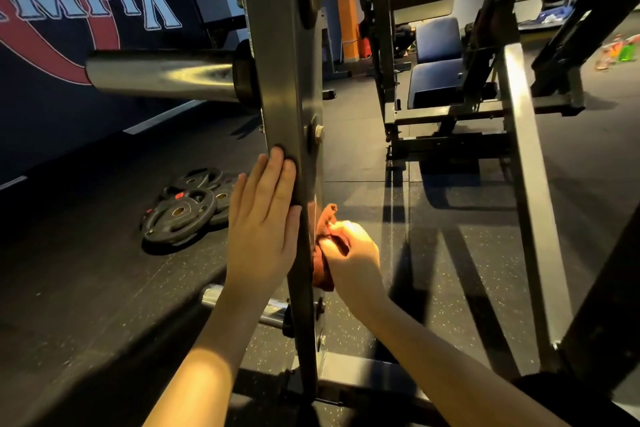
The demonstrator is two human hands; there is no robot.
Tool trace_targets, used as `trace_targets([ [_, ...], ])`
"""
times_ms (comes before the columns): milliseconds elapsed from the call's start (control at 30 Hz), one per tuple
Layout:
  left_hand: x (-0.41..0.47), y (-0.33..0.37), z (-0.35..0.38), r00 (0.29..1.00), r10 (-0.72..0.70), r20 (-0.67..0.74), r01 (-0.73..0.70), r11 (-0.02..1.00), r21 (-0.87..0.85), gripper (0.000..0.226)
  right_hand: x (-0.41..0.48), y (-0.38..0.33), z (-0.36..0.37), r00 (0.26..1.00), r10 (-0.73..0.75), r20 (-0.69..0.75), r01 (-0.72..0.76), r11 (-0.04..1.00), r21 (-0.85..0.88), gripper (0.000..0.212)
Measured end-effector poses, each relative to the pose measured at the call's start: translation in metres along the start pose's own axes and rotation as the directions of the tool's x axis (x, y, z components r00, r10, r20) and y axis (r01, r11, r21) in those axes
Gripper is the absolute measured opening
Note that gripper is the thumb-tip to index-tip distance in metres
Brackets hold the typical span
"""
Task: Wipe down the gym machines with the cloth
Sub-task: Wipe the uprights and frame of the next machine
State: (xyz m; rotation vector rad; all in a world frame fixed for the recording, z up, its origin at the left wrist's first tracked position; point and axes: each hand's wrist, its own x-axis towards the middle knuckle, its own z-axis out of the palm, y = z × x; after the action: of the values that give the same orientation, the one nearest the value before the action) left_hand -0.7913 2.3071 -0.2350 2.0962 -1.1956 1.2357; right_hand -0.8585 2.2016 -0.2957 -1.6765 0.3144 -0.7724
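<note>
Your left hand flat against upright post of machine, fingers straight, pressing its left face. Your right hand clenched round bunched red cloth, cloth pressed to post's right face (just below bolt). Weight plates stacked on floor at left. Steel sleeve juts leftward from post above. Padded bench behind.

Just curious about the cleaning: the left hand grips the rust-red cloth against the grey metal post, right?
No. In the head view the right hand grips the rust-red cloth against the grey metal post; the left hand lies flat on it.
</note>
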Motion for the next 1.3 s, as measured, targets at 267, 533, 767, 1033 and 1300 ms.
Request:
trace_targets([
  [267,0.000,-0.003,0.000,1.000,0.015,0.005,-0.015,1.000,0.004,0.055,0.006,-0.012,-0.008,0.962,-0.273,-0.023,0.273,0.962,0.021,0.015],
  [533,0.000,-0.003,-0.001,1.000,0.018,0.011,-0.018,1.000,-0.004,0.056,0.022,-0.030,-0.016,0.838,-0.544,-0.046,0.538,0.837,-0.103,0.016],
  [767,0.000,-0.001,-0.001,1.000,0.005,0.002,-0.005,1.000,0.017,0.053,0.002,-0.003,-0.005,0.998,0.010,0.060,-0.007,0.999,-0.050,0.009],
  [1033,0.000,-0.002,-0.002,1.000,0.007,0.029,-0.007,1.000,-0.007,0.055,0.007,-0.011,-0.005,0.918,-0.396,-0.031,0.386,0.907,-0.168,0.017],
  [1300,-0.001,-0.001,-0.003,0.999,0.009,0.034,-0.009,1.000,-0.012,0.055,0.015,-0.027,-0.010,0.854,-0.520,-0.011,0.501,0.827,-0.256,0.022],
])
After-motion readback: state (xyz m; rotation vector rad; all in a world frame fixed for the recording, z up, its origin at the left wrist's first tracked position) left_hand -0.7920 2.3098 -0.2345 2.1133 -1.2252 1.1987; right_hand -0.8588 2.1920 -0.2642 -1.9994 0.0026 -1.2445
